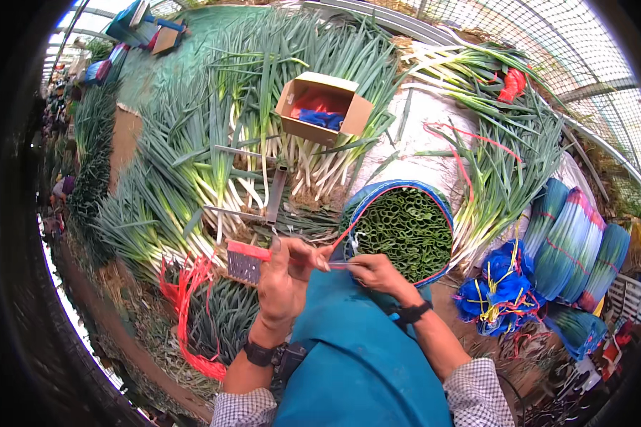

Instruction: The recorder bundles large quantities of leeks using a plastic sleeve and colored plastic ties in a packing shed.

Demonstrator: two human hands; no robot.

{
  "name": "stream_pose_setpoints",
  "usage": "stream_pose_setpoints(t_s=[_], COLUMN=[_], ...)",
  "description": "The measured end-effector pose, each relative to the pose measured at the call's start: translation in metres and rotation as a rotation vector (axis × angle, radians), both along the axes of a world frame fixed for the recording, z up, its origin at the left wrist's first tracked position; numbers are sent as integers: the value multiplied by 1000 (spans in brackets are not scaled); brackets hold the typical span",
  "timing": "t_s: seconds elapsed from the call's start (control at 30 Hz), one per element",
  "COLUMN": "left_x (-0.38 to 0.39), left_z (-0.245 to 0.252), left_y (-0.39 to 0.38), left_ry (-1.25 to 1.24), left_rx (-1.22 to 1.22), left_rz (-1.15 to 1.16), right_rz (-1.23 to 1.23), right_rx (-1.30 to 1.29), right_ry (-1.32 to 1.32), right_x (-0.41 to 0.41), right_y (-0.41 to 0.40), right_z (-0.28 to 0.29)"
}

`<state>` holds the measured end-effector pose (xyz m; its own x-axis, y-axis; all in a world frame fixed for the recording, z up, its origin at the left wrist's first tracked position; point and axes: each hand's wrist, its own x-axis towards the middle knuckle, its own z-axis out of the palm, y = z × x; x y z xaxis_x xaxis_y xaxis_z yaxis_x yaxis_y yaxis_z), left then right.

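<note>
A thick bundle of green onions (400,235) lies before me, its cut hollow leaf ends facing up at me. Blue mesh netting (442,198) wraps it, and a thin red string (347,230) loops around its rim. That string runs to my left hand (286,280), which pinches it between thumb and fingers. Close on the right, my right hand (380,275) grips a thin strand (342,265) stretched between both hands. Whether that strand is the same string's end, I cannot tell. Both hands are just left of and below the bundle, over blue-green workwear (363,368).
Loose green onions (187,160) lie in heaps ahead and left. An open cardboard box (315,133) with red and blue material sits among them. A metal frame (275,196) stands nearer. Red strings (187,299) hang at left; blue netting (494,293) and wrapped bundles (563,245) lie right.
</note>
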<state>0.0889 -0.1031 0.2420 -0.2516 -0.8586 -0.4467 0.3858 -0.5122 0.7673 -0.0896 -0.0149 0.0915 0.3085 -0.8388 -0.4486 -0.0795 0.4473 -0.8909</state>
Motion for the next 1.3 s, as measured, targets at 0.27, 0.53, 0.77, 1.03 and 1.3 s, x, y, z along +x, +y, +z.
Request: stream_pose_setpoints(t_s=[0.27,0.53,0.77,1.03,1.3], left_x=[13,-16,-4,3,0], left_z=[-3,5,0,5,73], left_y=[-3,13,-7,0,-9], left_ry=[42,38,-83,87,235], left_rx=[82,59,162,125,-81], left_rz=[121,-135,-156,-197,-358], right_rz=[-814,-1113,-115,-77,-304], right_rx=[421,-17,-391,-461,-404], right_ry=[-373,-36,-292,-37,128], right_x=[-113,-129,19,30,35], right_y=[74,2,-37,-27,-16], right_z=[-15,69,86,114,212])
